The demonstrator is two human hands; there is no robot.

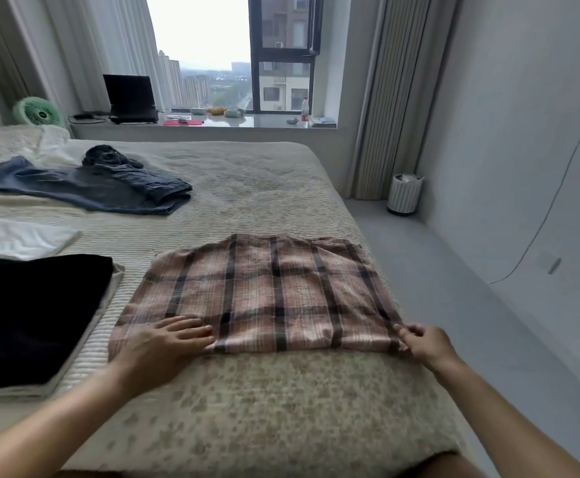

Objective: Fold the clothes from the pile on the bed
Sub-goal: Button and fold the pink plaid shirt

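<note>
Bed (247, 188): jeans (85, 188) behind plaid shirt (264, 291), left hand (164, 343) flat, right hand (423, 343) pinching.

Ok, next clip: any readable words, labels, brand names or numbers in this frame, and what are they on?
No text can be read.
Bottle on the windowsill: red label, too small and blurred.
Green fan: dark centre badge, illegible.
Laptop: screen dark, nothing shown.
Plaid shirt: no print or tag visible.
</note>
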